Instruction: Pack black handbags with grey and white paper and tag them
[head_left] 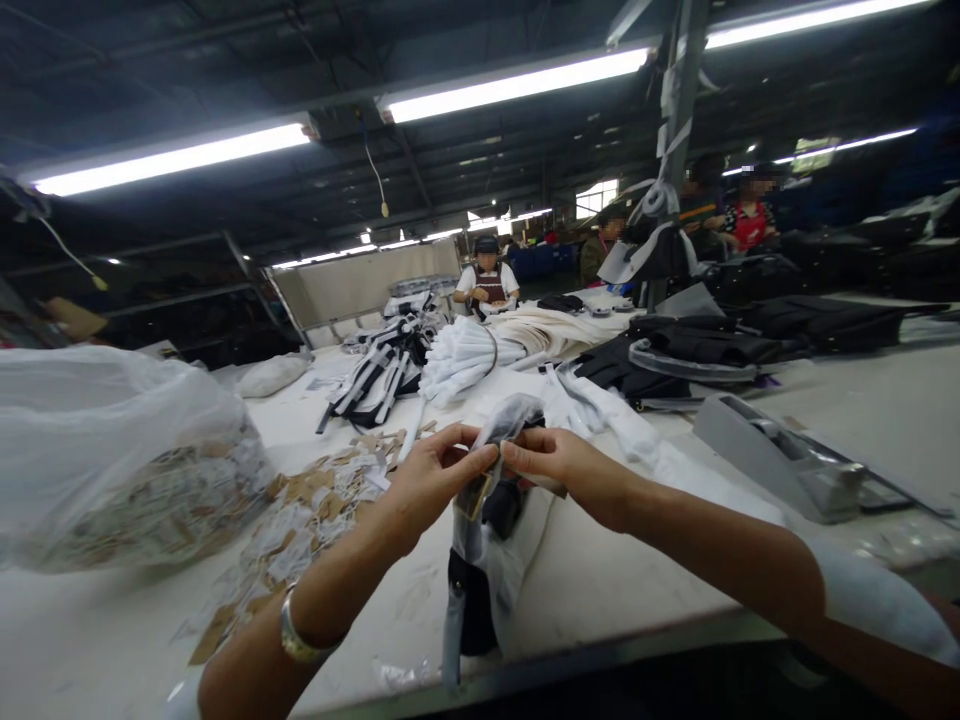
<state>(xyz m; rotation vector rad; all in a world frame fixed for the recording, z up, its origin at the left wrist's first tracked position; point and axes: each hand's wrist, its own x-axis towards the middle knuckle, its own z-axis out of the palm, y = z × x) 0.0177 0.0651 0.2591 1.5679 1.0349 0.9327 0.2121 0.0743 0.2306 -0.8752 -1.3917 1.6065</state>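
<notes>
A black fabric piece (pixel 476 605) with grey edging hangs at the front of the white table (pixel 637 600), partly wrapped in translucent film. My left hand (pixel 435 478) pinches its upper part between thumb and fingers. From the other side, my right hand (pixel 577 465) grips the same part, the two thumb tips almost meeting. The lower end droops toward the table's front edge. What exactly lies between the fingertips is too small to make out.
Loose paper tags (pixel 322 490) lie left of my hands, by a clear plastic bag (pixel 150 470) full of more. White strips (pixel 457 360) and black fabric pieces (pixel 675 355) are piled behind. A grey tape dispenser (pixel 772 455) stands right. A person (pixel 487 280) works opposite.
</notes>
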